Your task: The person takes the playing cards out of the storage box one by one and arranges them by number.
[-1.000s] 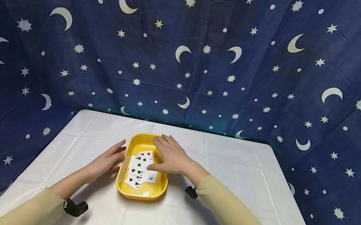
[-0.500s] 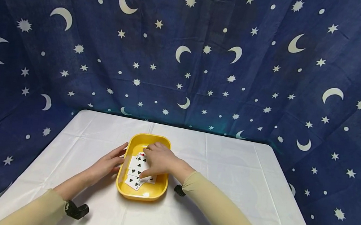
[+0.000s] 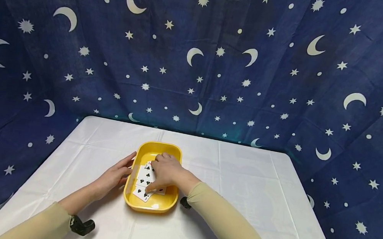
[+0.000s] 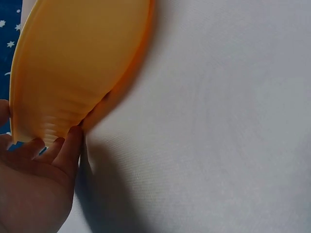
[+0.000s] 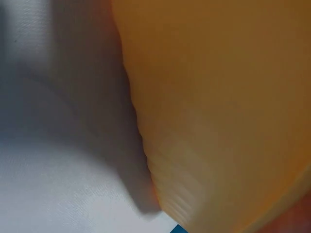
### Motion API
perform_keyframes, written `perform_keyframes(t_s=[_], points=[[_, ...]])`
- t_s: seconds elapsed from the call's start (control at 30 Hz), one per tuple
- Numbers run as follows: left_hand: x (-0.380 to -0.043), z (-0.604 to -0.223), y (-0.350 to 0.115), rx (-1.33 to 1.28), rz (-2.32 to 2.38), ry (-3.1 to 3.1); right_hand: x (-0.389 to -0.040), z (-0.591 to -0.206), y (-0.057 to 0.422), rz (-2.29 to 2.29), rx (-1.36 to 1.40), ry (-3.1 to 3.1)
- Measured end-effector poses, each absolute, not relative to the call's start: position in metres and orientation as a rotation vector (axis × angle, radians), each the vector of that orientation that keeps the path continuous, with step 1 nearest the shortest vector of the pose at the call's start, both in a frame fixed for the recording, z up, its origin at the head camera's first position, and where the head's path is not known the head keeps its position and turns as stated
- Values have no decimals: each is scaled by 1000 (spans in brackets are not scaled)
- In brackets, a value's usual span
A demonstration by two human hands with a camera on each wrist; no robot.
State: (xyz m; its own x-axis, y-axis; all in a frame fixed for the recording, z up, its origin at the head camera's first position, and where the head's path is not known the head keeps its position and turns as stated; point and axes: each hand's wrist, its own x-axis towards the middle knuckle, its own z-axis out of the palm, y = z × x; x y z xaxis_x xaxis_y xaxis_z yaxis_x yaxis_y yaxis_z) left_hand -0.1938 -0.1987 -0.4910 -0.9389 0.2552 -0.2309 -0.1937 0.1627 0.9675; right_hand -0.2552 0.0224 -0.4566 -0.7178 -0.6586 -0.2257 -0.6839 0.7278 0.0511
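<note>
A yellow tray [image 3: 149,209] with rounded corners stands on the white table, and several playing cards [image 3: 143,175] lie overlapped inside it. The visible cards show clubs and spades, with a bit of red at the top. Over the cards, inside the tray, is my right hand [image 3: 167,173]; its thumb lies at the lower cards and its bent fingers lie farther up, spread apart from the thumb. The undersides of those fingers are hidden. My left hand [image 3: 111,178] rests its fingertips against the tray's left outer wall, as the left wrist view shows on the ribbed side [image 4: 53,124].
A white cloth [image 3: 240,185] covers the table. Dark blue curtains [image 3: 197,58] with moons and stars hang behind and at both sides. Black wrist cameras [image 3: 81,226] sit on the forearms. The tray's outer wall [image 5: 209,107] fills most of the right wrist view.
My right hand has moved left and down from above the tray's right rim onto the cards, its fingers bending. My left hand shifts slightly against the wall. The tray stays put.
</note>
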Motion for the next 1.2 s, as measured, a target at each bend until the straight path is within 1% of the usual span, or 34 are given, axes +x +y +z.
perform_keyframes(t_s=[0.9, 1.2], points=[[-193, -493, -197, 39, 1849, 2078, -256, -465, 19, 209, -1026, 2754], [-193, -492, -197, 14, 1833, 2093, -254, -452, 27, 94, -1033, 2755]])
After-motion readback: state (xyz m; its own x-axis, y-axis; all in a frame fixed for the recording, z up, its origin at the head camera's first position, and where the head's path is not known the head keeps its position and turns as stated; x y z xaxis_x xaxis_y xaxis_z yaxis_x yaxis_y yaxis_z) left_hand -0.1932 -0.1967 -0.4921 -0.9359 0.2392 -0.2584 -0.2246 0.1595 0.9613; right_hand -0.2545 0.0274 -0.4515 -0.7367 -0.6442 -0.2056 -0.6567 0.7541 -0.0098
